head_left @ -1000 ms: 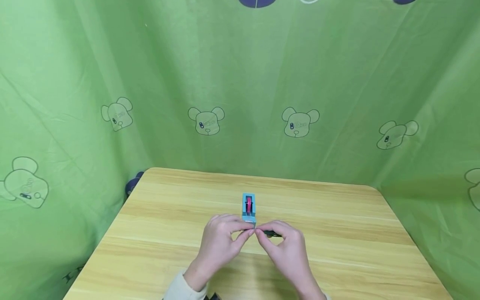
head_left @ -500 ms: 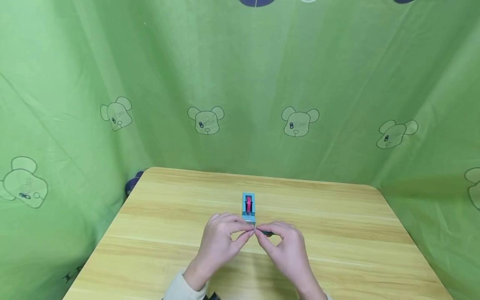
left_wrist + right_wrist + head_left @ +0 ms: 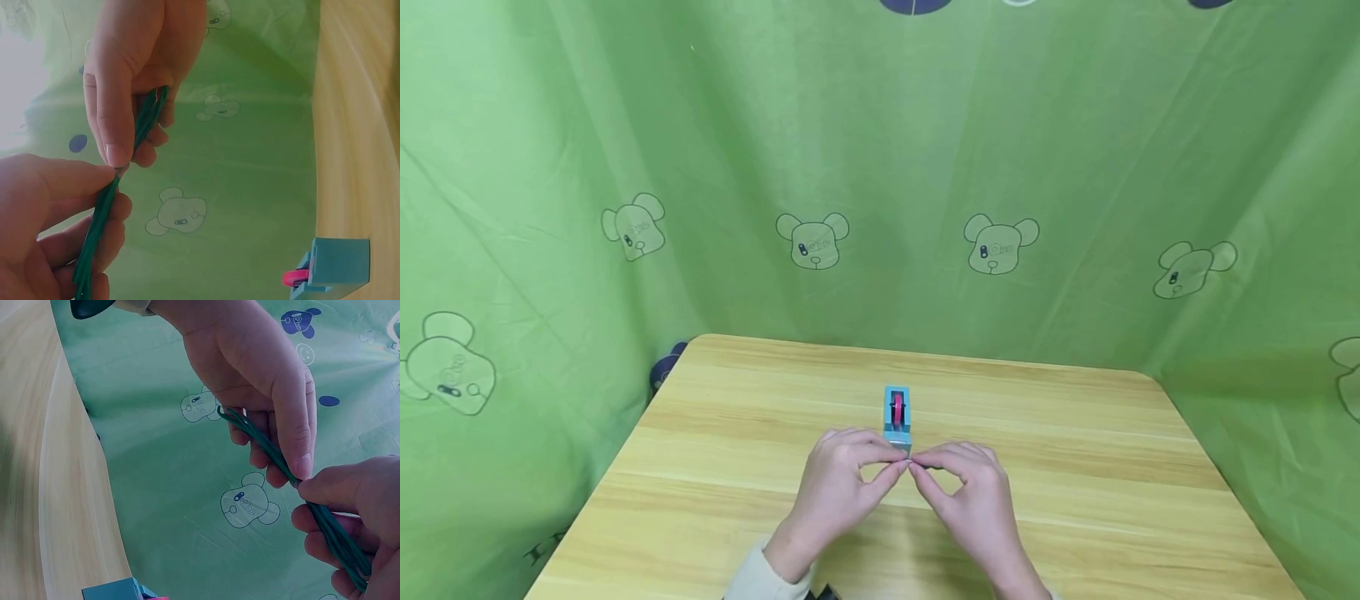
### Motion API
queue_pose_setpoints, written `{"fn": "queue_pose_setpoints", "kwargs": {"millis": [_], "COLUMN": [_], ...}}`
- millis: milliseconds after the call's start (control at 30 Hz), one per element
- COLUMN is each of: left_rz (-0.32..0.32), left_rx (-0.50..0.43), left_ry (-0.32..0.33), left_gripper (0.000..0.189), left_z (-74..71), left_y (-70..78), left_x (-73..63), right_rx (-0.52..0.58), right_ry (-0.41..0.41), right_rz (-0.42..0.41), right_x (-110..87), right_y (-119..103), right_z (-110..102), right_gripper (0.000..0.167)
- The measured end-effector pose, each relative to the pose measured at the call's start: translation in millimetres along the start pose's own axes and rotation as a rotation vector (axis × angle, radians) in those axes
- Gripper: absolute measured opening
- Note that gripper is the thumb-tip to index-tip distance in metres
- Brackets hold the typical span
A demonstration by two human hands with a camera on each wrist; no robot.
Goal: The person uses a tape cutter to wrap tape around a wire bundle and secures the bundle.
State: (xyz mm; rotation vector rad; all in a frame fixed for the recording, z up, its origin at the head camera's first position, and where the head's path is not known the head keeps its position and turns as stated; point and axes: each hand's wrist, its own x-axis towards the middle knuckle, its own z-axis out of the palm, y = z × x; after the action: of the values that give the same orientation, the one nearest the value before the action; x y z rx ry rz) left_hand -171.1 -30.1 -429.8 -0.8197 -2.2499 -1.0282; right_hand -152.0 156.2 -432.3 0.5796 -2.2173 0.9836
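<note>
A slim bundle of dark green cord (image 3: 99, 228), its strands gathered lengthwise, runs between both hands. In the head view the left hand (image 3: 838, 479) and right hand (image 3: 973, 492) meet fingertip to fingertip above the table. At the bundle's middle, the left thumb and forefinger pinch it from one side, and the right thumb and forefinger from the other. Strands pass behind the thumbs along the curled fingers, plain in both wrist views. A small pale or reddish spot shows at the pinch; what it is I cannot tell. Just beyond the hands stands a blue tape dispenser (image 3: 898, 435) with a pink roll.
The wood-grain table (image 3: 737, 400) extends around the hands and dispenser. A green curtain (image 3: 887, 150) printed with bear heads hangs behind it and along both sides. A dark object (image 3: 827, 593) shows by the left wrist at the bottom edge.
The dark green strands seen beside the right fingers earlier have swung almost out of sight behind them. Both hands stay in nearly the same place; the dispenser has not moved.
</note>
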Motion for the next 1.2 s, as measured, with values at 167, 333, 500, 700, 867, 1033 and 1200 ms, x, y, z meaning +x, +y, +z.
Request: {"fn": "queue_pose_setpoints", "kwargs": {"millis": [167, 333, 500, 700, 867, 1033, 1200], "left_rz": [-0.053, -0.087, -0.075, -0.054, -0.024, 0.003, 0.019], "left_rx": [0.006, -0.011, -0.008, 0.026, 0.054, 0.066, 0.083], "left_ry": [-0.051, -0.105, -0.106, -0.101, -0.099, -0.083, -0.074], "left_gripper": [0.011, 0.011, 0.006, 0.004, 0.004, 0.006, 0.007], "left_z": [-1.4, -2.3, -2.3, -0.3, 0.9, 2.4, 2.0], "left_y": [1.0, 0.2, -0.9, -1.9, -2.6, -3.3, -3.2], "left_x": [0.3, 0.1, -0.1, -1.5, -2.6, -3.1, -3.6], "right_rx": [0.008, 0.01, -0.007, -0.004, -0.007, 0.021, 0.031], "right_ry": [0.009, 0.023, 0.018, -0.033, -0.053, -0.112, -0.18], "right_rz": [-0.019, -0.065, -0.087, -0.046, -0.043, 0.055, 0.136], "right_x": [-0.8, -0.8, -0.5, -2.9, -2.6, -3.0, -2.4], "right_y": [0.5, -0.7, -1.7, -0.7, -2.9, -3.1, -2.9], "right_z": [-0.4, 0.4, 0.7, 0.9, -0.7, -2.5, -3.8], "right_gripper": [0.014, 0.019, 0.024, 0.02, 0.018, 0.017, 0.013]}}
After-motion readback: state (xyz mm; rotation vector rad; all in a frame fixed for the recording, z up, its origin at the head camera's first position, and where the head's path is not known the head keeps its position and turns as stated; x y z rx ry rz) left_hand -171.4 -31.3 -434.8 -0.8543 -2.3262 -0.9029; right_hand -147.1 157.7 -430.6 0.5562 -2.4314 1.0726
